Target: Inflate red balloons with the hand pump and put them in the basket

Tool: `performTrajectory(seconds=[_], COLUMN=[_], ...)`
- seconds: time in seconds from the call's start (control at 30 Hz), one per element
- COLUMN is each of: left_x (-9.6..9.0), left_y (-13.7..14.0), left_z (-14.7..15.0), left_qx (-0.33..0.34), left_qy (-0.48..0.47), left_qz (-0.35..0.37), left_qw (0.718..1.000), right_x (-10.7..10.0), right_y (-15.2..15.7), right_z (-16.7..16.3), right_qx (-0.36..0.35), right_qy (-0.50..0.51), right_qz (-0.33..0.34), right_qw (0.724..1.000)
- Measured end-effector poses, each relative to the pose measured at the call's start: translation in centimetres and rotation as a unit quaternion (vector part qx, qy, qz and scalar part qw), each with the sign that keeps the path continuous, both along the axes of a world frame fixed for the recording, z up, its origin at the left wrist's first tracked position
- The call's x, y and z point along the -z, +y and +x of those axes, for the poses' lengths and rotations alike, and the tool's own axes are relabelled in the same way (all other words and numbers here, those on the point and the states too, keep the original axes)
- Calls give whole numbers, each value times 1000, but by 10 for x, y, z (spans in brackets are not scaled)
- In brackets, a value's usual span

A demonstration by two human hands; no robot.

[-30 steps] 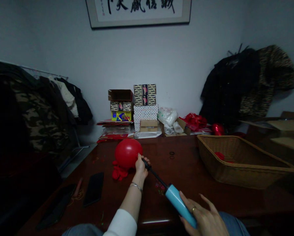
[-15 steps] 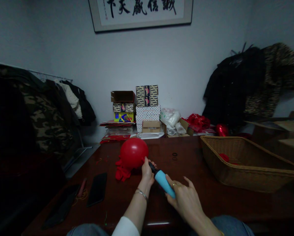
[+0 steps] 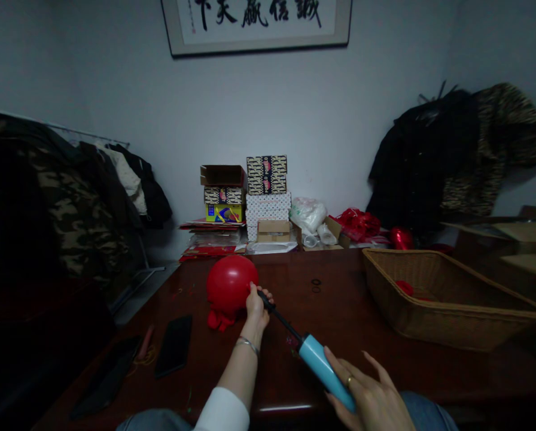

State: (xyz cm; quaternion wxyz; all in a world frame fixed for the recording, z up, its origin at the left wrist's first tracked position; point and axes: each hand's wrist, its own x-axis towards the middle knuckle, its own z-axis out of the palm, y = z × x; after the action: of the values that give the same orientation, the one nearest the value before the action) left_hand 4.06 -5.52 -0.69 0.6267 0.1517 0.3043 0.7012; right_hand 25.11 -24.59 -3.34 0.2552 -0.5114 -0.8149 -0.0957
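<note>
A red balloon, round and inflated, rests over a small heap of limp red balloons on the table. My left hand pinches the balloon's neck around the black nozzle end of a hand pump. The blue barrel of the balloon pump is gripped by my right hand, lower right, with some fingers lifted off it. Between nozzle and barrel the thin black rod shows, drawn out. My left fingers hide where the balloon's mouth meets the nozzle.
On the right stands a wicker basket with something red inside. Two dark phone-like slabs lie at left, one a phone. Small dark rings lie mid-table. Stacked boxes and plastic bags line the back edge.
My right hand has pulled the blue barrel back toward the lower right, exposing the rod. My left hand and the balloon have shifted slightly left.
</note>
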Motion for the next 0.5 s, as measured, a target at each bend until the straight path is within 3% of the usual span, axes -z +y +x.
performTrajectory(seconds=[0.2,0.5], left_x=[-1,6], left_y=[1,-15], left_z=[4,27], left_qx=[-19,14], left_qy=[2,33], left_qz=[-6,5], left_qw=[1000,999], right_x=[-5,-30], right_y=[-3,29], right_z=[3,-41], right_qx=[18,60], right_qy=[8,44], right_qz=[-9,-74], right_qw=[1000,994])
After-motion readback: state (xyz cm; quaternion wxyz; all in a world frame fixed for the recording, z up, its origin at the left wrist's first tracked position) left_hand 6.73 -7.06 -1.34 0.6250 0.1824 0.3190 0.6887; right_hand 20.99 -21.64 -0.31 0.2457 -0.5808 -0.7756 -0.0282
